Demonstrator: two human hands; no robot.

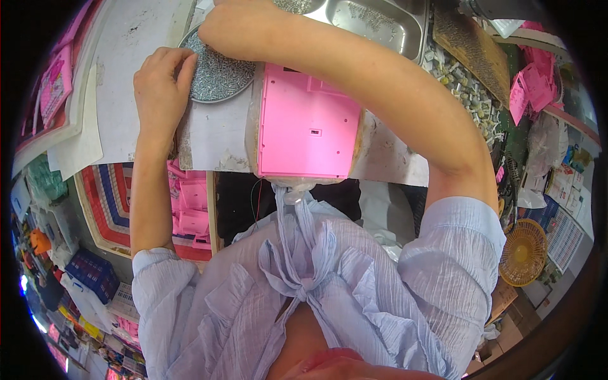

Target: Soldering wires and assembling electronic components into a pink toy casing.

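Hands at round metal dish of small screws (218, 73), 11 o'clock on bench. Left hand (161, 82) on dish's left rim, fingers curled together over screws. Right hand (237, 28) on dish's top edge, fingers hidden, can't tell. Pink plastic casing (308, 123) just right of dish, 12 o'clock.

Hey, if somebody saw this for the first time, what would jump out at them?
The bright pink plastic panel lying flat at the middle of the workbench, near its front edge. Just up and left of it, a round metal dish of small silver screws, with the left hand on its left rim and the right hand reaching across its top. A steel tray with more screws sits behind.
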